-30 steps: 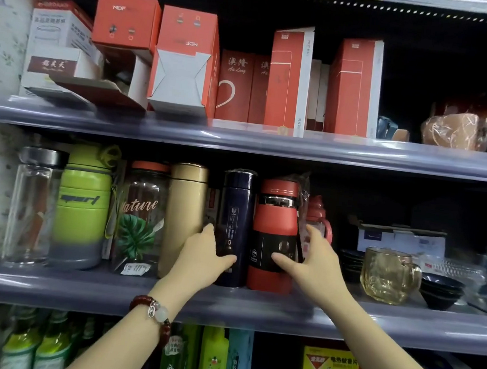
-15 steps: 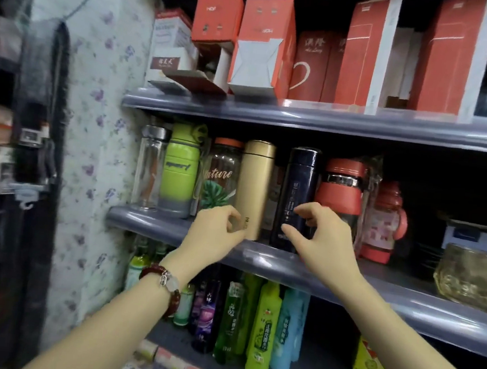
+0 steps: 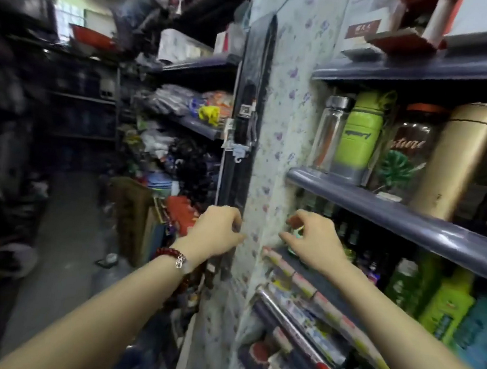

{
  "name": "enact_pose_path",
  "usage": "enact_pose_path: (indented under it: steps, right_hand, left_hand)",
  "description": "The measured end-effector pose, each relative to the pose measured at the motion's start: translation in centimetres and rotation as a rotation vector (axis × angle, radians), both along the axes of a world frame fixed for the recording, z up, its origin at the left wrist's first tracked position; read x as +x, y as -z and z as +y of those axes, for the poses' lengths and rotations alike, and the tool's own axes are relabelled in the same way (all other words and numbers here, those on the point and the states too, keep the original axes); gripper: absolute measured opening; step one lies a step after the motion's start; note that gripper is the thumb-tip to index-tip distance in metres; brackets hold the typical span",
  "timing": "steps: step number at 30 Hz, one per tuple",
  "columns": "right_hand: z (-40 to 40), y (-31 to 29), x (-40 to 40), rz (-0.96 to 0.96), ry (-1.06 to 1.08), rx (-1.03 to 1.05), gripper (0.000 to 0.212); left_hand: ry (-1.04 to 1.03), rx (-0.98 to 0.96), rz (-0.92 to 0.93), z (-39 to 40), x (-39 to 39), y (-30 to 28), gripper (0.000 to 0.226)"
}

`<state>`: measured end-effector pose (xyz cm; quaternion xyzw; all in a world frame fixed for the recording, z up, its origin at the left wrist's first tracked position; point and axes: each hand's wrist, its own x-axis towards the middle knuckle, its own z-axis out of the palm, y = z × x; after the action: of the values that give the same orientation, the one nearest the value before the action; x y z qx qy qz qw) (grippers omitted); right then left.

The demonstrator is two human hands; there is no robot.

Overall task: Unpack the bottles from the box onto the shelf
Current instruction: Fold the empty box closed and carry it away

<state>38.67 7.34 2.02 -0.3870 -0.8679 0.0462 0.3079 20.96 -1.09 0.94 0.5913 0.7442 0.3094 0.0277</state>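
The grey shelf [image 3: 406, 222] runs along the right, carrying a clear glass bottle [image 3: 328, 133], a lime green bottle [image 3: 357, 136], a glass jar with a leaf print [image 3: 404, 153] and a gold flask [image 3: 455, 161]. My left hand [image 3: 216, 232], with a red bead bracelet at the wrist, hovers below and left of that shelf in front of the floral side panel, fingers loosely curled and holding nothing. My right hand [image 3: 314, 240] is beside it, below the shelf edge, fingers apart and empty. No box shows.
A floral-papered side panel [image 3: 275, 157] ends the shelving. Lower shelves hold green and blue detergent bottles [image 3: 445, 307] and rolled goods [image 3: 296, 325]. To the left an aisle floor [image 3: 72, 226] leads past packed shelves, a brown carton [image 3: 130, 217] and dark piled goods.
The view has swung left toward the aisle. Both hands have come off the bottles on the shelf and dropped below its edge, empty.
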Motion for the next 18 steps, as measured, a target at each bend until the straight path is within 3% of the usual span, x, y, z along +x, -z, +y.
enact_pose_path:
  steps: [10,18]
  right_hand:
    - [-3.5,11.1,-20.5,-0.207,-0.235,-0.270,0.025]
    - [-5.1,18.5,-29.9,-0.320,-0.324,-0.377,0.023]
  left_hand:
    - [-0.350,-0.231,-0.030,-8.8,-17.3,9.8,0.026]
    - [-0.471,-0.340,-0.107,-11.5,-25.9,15.8,0.026]
